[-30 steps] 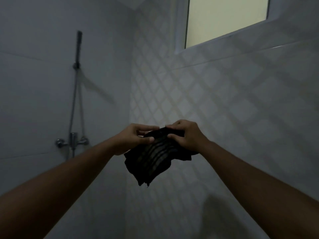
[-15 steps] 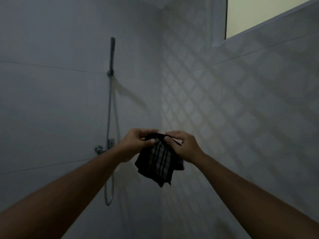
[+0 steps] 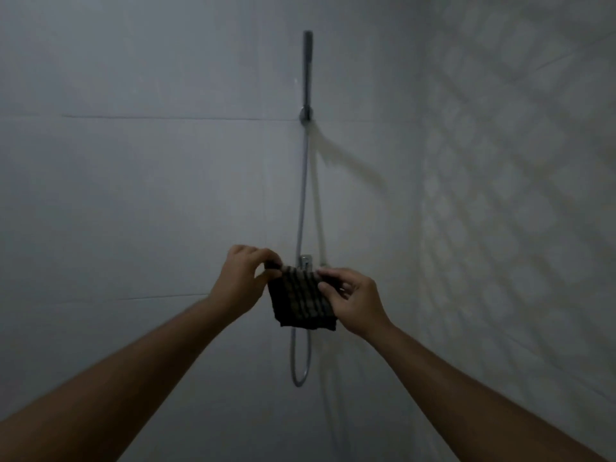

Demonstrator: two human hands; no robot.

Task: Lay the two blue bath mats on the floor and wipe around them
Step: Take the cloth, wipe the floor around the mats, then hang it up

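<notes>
striped cloth (image 3: 301, 300) pinched at top corners by left hand (image 3: 241, 281) and right hand (image 3: 353, 300), held up near shower hose (image 3: 301, 195) | blue mats not seen | cloth could be dropped if pinch slackens

Dim bathroom corner, grey light. Plain large-tiled wall (image 3: 140, 181) straight beyond the hands; diamond-patterned tiled wall (image 3: 520, 201) to their right. Handheld shower head (image 3: 307, 65) mounted upright, high above the hands; its hose (image 3: 301, 201) drops behind them, looping below. Chrome mixer tap (image 3: 305, 260) just behind them.
</notes>
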